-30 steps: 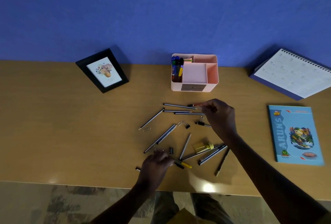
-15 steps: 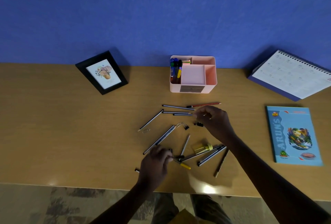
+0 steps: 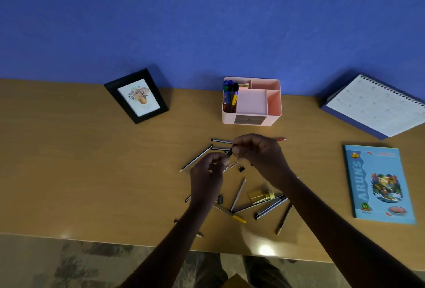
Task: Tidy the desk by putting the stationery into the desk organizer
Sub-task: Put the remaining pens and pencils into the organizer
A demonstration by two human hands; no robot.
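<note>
Left hand (image 3: 206,174) risen to right hand (image 3: 259,156) — right fingers (image 3: 240,149) pinch small dark item (image 3: 230,152), probably for passing; left fingers (image 3: 218,159) curled beside it, hold unclear.

A black picture frame (image 3: 136,95) stands by the blue wall (image 3: 207,23); a spiral calendar (image 3: 377,108) and notebook (image 3: 379,184) sit far right.

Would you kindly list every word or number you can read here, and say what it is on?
"ARUN'S": up the cover of the blue notebook.
"NEW": badge at its top left corner.
"65": green badge near its bottom left.
Print on the desk calendar and picture frame: too small to read.
</note>
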